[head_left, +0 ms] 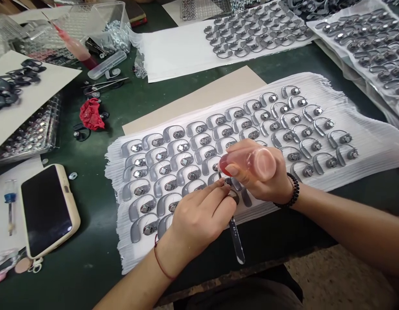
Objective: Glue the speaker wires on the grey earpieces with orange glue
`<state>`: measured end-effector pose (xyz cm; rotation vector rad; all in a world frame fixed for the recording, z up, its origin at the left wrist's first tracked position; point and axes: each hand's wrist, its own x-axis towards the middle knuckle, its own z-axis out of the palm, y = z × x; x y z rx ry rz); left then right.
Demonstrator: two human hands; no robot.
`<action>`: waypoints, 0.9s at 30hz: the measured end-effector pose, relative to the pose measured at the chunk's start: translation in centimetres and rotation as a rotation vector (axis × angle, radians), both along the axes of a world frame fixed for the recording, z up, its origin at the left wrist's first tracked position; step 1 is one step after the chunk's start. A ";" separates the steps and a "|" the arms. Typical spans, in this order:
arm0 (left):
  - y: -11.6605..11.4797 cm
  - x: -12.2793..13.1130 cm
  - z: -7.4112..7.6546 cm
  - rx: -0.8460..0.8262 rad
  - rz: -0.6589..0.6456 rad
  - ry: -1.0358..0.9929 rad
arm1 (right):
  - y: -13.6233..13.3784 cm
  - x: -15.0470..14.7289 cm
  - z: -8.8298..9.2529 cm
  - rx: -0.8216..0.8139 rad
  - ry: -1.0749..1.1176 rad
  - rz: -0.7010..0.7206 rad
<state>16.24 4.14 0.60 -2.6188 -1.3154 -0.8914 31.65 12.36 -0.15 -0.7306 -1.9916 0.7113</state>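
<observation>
At the left edge, a card (54, 71) bearing dark pieces (29, 76) is cut off by the frame. Right of it, a phone (46, 211) and a crumpled red cloth (92, 114) lie on the dark green tabletop (92, 181). Then comes the ridged white sheet (112, 172), with rows of grey curved pieces (133, 211); the forearm and hands hide several. The left hand (202, 211) is closed on a slim metal tool (237, 243), its middle covered by fingers, so its exact type cannot be told. The right hand (260, 174) grips a squeeze bottle (251, 162) of red liquid over the sheet; whether its tip touches a piece cannot be made out. Farther right, another sheet of pieces (375, 51) runs out of view.
</observation>
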 end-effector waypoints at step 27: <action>0.0 -0.3 0.0 -0.039 -0.009 -0.047 | 0.0 0.2 0.4 0.026 -0.070 -0.062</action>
